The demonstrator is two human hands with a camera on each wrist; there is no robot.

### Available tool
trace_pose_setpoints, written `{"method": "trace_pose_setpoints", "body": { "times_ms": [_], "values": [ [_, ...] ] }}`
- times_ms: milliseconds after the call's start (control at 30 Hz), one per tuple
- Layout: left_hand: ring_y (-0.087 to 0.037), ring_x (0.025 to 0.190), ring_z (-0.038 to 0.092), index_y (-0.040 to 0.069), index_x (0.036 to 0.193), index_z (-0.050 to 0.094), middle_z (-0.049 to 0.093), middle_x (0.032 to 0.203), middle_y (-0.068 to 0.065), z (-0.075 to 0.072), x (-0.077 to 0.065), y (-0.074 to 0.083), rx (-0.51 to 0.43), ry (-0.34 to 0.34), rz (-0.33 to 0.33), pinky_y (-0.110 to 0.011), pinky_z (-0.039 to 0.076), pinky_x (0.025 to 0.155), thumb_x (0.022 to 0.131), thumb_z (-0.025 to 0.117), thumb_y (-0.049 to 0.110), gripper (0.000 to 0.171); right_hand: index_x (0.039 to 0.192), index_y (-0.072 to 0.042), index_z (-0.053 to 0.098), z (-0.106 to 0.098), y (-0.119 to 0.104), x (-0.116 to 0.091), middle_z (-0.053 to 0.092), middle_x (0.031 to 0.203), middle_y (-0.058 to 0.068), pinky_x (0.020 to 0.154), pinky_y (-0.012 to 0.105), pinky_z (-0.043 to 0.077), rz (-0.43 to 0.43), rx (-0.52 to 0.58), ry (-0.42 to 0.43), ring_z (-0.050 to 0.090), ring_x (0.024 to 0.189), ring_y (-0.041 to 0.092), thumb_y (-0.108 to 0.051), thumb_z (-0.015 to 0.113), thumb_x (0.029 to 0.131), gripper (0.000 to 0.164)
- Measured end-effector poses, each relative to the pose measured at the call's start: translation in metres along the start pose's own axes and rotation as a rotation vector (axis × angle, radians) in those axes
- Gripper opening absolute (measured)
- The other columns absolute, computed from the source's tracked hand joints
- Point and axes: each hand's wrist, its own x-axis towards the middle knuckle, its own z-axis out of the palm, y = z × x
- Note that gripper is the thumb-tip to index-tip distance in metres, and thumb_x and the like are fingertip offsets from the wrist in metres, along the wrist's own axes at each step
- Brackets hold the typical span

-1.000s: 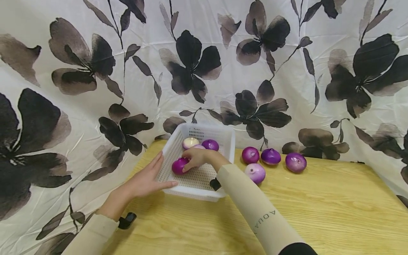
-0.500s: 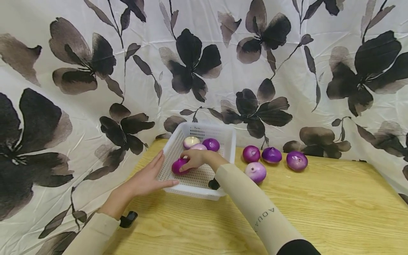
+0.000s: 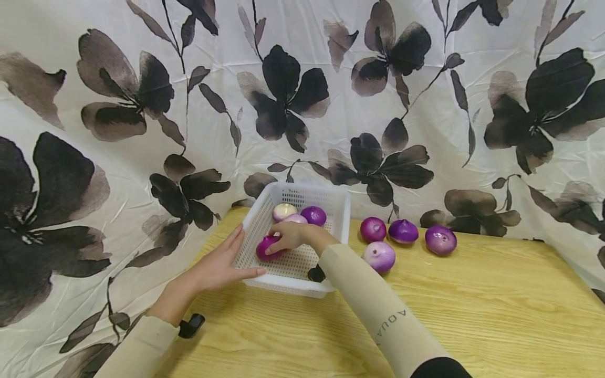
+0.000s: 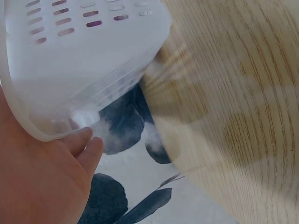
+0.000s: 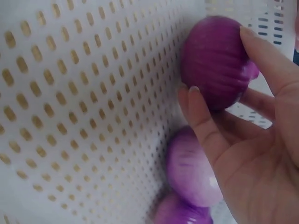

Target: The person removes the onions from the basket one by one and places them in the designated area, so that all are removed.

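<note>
A white perforated plastic basket [image 3: 288, 285] stands on the wooden table. Inside it my right hand [image 3: 290, 235] holds a reddish-purple onion [image 3: 266, 248] near the left wall. In the right wrist view, thumb and fingers close round that onion [image 5: 215, 60] from either side, low over the basket floor. Behind the hand lie a pale onion [image 3: 284, 211], a light purple onion [image 3: 298, 218] and a dark purple onion [image 3: 314, 215]. My left hand [image 3: 215, 269] rests at the basket's front left corner, fingers extended along the left side and thumb over the front rim.
Right of the basket, on the table [image 3: 496, 304], are several more onions: a reddish one [image 3: 373, 230], a dark purple one [image 3: 403, 231], a light purple one [image 3: 380, 257] and another purple one [image 3: 440, 240]. A floral cloth [image 3: 302, 94] hangs behind and at left.
Almost nothing has moved. The right hand keeps its grip on the onion at the same spot in the basket, and the view has shifted very slightly.
</note>
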Motion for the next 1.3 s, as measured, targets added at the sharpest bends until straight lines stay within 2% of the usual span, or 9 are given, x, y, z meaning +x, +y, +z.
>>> {"method": "trace_pose_setpoints", "body": {
  "times_ms": [133,267,500,667,900,1067,1300],
  "values": [
    [-0.047,0.152,0.018,-0.002,0.162,0.009,-0.004,0.172,-0.014,0.003,0.000,0.001,-0.013,-0.005,-0.005,-0.067,0.027,0.117,0.082,0.064,0.078,0.126,0.142,-0.006,0.057,-0.002,-0.001,-0.005,0.067,0.123,0.008,0.086,0.022,0.055,0.000,-0.040,0.012,0.066,0.101,0.013,-0.037,0.072,0.097,0.057],
    [-0.048,0.152,0.019,-0.002,0.163,0.009,-0.003,0.172,-0.014,0.005,-0.002,0.002,-0.010,-0.007,-0.011,-0.068,0.028,0.116,0.082,0.064,0.078,0.125,0.141,-0.008,0.057,-0.008,-0.006,-0.012,0.065,0.121,0.007,0.084,0.025,0.057,-0.008,0.009,0.022,0.065,0.099,0.014,-0.034,0.074,0.096,0.055],
    [-0.048,0.152,0.018,-0.004,0.162,0.010,-0.002,0.172,-0.016,0.005,-0.003,0.001,0.005,-0.002,-0.005,-0.067,0.026,0.117,0.083,0.063,0.078,0.125,0.135,-0.010,0.061,-0.030,-0.015,-0.028,0.065,0.121,0.005,0.092,0.026,0.051,-0.076,-0.061,0.114,0.060,0.109,0.016,-0.036,0.075,0.095,0.050],
    [-0.048,0.152,0.019,-0.004,0.162,0.011,-0.001,0.172,-0.017,0.003,-0.003,-0.002,0.014,0.004,-0.002,-0.067,0.027,0.116,0.084,0.063,0.078,0.124,0.134,-0.009,0.063,-0.041,-0.018,-0.041,0.069,0.116,0.005,0.090,0.026,0.052,-0.126,-0.021,0.152,0.064,0.106,0.016,-0.033,0.078,0.092,0.051],
    [-0.049,0.152,0.018,-0.006,0.161,0.011,0.000,0.171,-0.020,0.000,-0.002,-0.004,0.019,0.015,0.006,-0.067,0.026,0.117,0.084,0.064,0.076,0.124,0.138,-0.008,0.060,-0.051,-0.021,-0.061,0.067,0.125,0.009,0.093,0.028,0.051,-0.160,-0.044,0.189,0.062,0.111,0.018,-0.032,0.079,0.092,0.055],
    [-0.049,0.152,0.017,-0.007,0.161,0.011,0.000,0.171,-0.021,0.000,-0.002,-0.004,0.015,0.016,0.014,-0.066,0.024,0.118,0.085,0.064,0.075,0.123,0.139,-0.006,0.058,-0.054,-0.018,-0.077,0.067,0.128,0.010,0.098,0.032,0.052,-0.156,-0.057,0.224,0.062,0.113,0.019,-0.032,0.078,0.092,0.057],
    [-0.048,0.152,0.017,-0.007,0.161,0.011,0.000,0.171,-0.021,0.002,0.001,-0.002,0.020,0.018,0.020,-0.065,0.024,0.119,0.085,0.064,0.075,0.123,0.133,-0.008,0.062,-0.054,-0.007,-0.106,0.069,0.122,0.008,0.094,0.032,0.053,-0.162,-0.027,0.286,0.064,0.109,0.019,-0.034,0.079,0.091,0.052]
  ]
}}
